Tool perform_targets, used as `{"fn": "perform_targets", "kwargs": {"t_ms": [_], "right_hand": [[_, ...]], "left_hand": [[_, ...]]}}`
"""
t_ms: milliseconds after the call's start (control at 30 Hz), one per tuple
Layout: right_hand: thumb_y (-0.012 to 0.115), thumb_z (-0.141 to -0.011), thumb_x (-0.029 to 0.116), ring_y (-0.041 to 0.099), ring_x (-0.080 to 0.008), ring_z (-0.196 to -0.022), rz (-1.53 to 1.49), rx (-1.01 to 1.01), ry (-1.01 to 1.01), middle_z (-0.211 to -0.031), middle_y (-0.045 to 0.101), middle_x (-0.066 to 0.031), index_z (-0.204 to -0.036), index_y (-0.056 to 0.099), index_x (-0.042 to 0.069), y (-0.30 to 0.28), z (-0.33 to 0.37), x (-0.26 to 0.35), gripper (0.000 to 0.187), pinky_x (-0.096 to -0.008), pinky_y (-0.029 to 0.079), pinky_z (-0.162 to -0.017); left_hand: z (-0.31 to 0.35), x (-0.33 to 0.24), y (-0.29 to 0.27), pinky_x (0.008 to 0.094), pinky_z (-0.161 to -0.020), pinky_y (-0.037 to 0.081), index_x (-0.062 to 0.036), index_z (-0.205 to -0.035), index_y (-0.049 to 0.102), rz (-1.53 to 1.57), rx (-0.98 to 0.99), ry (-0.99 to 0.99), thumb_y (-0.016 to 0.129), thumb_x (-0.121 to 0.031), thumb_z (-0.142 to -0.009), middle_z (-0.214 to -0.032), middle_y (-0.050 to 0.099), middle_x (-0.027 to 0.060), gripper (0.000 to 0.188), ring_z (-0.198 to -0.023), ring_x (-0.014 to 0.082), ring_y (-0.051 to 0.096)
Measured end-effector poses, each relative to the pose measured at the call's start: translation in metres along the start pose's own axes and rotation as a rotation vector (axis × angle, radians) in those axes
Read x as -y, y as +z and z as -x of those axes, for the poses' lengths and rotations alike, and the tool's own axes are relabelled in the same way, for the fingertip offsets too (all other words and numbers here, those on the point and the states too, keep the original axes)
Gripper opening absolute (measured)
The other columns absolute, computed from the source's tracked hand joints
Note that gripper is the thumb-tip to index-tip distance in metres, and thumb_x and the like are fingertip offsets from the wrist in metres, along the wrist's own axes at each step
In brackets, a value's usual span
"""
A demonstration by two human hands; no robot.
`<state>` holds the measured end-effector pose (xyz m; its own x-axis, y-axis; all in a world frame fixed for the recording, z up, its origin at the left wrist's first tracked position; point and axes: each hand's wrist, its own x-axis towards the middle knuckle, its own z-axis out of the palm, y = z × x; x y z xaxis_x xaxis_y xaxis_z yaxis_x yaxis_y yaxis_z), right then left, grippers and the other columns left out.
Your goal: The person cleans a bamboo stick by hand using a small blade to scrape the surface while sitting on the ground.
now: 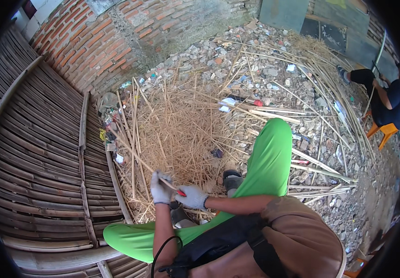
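Observation:
A long, thin bamboo strip [133, 151] slants up and to the left from my gloved left hand [161, 189], whose fingers are closed around its near end. My right hand [192, 197], also in a whitish glove, grips a knife [180, 192] with a red handle. Its narrow blade reaches toward the left hand and lies close to the strip; whether it touches cannot be made out. Both hands are held close together above my bent legs in green trousers [269, 157]. Beyond them, a heap of pale bamboo shavings [181, 125] covers the ground.
A slatted bamboo panel [42, 153] stands close on the left, with a brick wall [116, 41] behind. Rubble and litter [269, 69] cover the ground. Split bamboo lengths [322, 164] lie to the right. Another person [392, 99] sits on an orange stool [385, 132] at far right.

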<state>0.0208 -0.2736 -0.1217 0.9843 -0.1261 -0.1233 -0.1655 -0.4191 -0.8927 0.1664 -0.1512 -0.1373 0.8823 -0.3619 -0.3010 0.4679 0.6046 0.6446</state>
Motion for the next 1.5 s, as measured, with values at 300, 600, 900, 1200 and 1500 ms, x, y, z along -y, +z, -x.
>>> {"fn": "perform_targets", "kwargs": {"t_ms": [300, 600, 900, 1200, 1500], "right_hand": [[0.060, -0.106, 0.059, 0.074, -0.0467, -0.101, -0.010, 0.192, 0.047, -0.104, 0.076, -0.0271, -0.108, 0.074, 0.006, 0.017, -0.007, -0.010, 0.055, -0.0541, 0.055, -0.088], [0.055, -0.110, 0.043, 0.075, -0.0464, -0.093, -0.132, -0.469, 0.301, -0.103, 0.077, -0.0266, -0.114, 0.072, 0.002, -0.027, -0.054, -0.083, 0.045, -0.0530, 0.057, -0.081], [0.057, -0.111, 0.048, 0.067, -0.0368, -0.076, -0.193, -0.251, 0.108, -0.087, 0.071, -0.0234, -0.104, 0.070, 0.002, 0.015, -0.051, -0.048, 0.048, -0.0511, 0.050, -0.073], [0.067, -0.109, 0.052, 0.059, -0.0156, -0.072, -0.772, -0.508, 0.151, -0.075, 0.065, -0.0010, -0.100, 0.073, 0.005, -0.068, -0.065, -0.004, 0.049, -0.0403, 0.051, -0.069], [0.066, -0.110, 0.045, 0.062, -0.0225, -0.066, -0.578, -1.063, 0.158, -0.074, 0.064, -0.0096, -0.097, 0.069, 0.005, -0.138, -0.059, -0.010, 0.043, -0.0432, 0.053, -0.067]], "left_hand": [[-0.102, -0.038, -0.038, 0.0314, -0.045, 0.037, -0.0148, -0.105, 0.062, -0.483, -0.247, 0.047, 0.064, -0.025, -0.105, -0.076, 0.052, -0.0020, 0.011, -0.052, 0.0118, 0.043], [-0.090, 0.017, -0.049, 0.0302, -0.043, 0.041, -0.0115, -0.108, 0.063, -0.557, -0.173, 0.019, 0.060, -0.026, -0.107, -0.079, 0.060, 0.0047, 0.015, -0.054, 0.0149, 0.053], [-0.069, -0.101, 0.001, 0.0251, -0.046, 0.041, -0.0086, -0.107, 0.061, -0.217, -0.050, 0.005, 0.060, -0.022, -0.112, -0.080, 0.056, -0.0024, 0.014, -0.056, 0.0085, 0.047], [0.047, -0.056, 0.116, 0.0254, -0.045, 0.040, -0.0081, -0.121, 0.067, -0.745, 0.322, -0.154, 0.064, -0.028, -0.112, -0.076, 0.060, -0.0024, 0.022, -0.054, 0.0068, 0.050], [0.179, 0.023, 0.131, 0.0239, -0.056, 0.047, -0.0030, -0.131, 0.070, -1.271, 0.319, -0.005, 0.058, -0.027, -0.116, -0.084, 0.067, -0.0009, 0.030, -0.064, 0.0063, 0.058]]}}
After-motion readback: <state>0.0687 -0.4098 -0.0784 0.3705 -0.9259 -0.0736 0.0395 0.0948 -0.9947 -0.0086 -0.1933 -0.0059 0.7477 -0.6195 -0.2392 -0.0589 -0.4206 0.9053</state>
